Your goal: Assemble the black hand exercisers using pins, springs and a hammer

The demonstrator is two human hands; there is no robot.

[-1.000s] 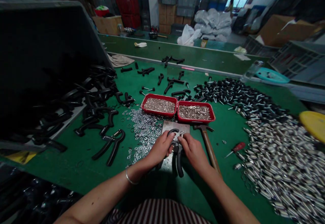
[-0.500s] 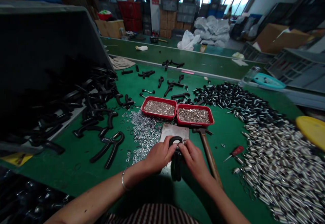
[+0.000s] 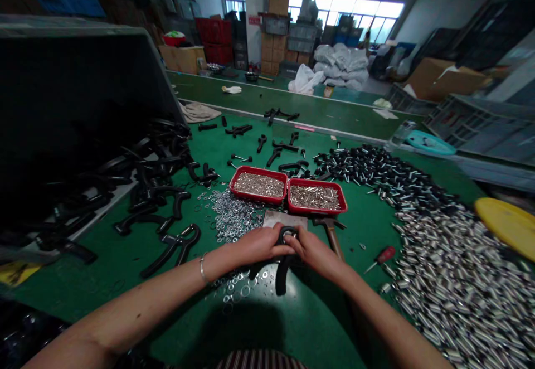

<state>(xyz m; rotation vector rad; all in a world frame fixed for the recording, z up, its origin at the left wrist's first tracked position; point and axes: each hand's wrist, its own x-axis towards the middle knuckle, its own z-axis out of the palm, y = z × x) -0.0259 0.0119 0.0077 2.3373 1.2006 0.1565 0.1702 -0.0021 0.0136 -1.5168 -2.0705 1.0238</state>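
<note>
Both hands are closed on a black hand grip strengthener (image 3: 282, 277) over the green table. My left hand (image 3: 262, 244) wraps the left side of its curved head, and my right hand (image 3: 311, 251) pinches the right side, with a bit of metal showing between the thumbs. One handle hangs toward me; the other is partly hidden under my left hand. Just beyond the hands lies a flat metal plate (image 3: 273, 218). A wooden-handled hammer (image 3: 333, 239) rests right of it, partly covered by my right arm. Loose silver washers (image 3: 234, 216) spread to the left.
Two red trays (image 3: 287, 192) of small metal parts stand behind the plate. To the right are a red screwdriver (image 3: 385, 255), heaped silver cylinders (image 3: 460, 280) and black-headed bolts (image 3: 368, 168). Black handles (image 3: 154, 190) spill from a tipped grey bin (image 3: 161, 73) at left, near another grip strengthener (image 3: 179, 245).
The strengthener has turned in my hands: its handles hung close together, and now they are spread, one reaching left. The camera view has tilted up slightly.
</note>
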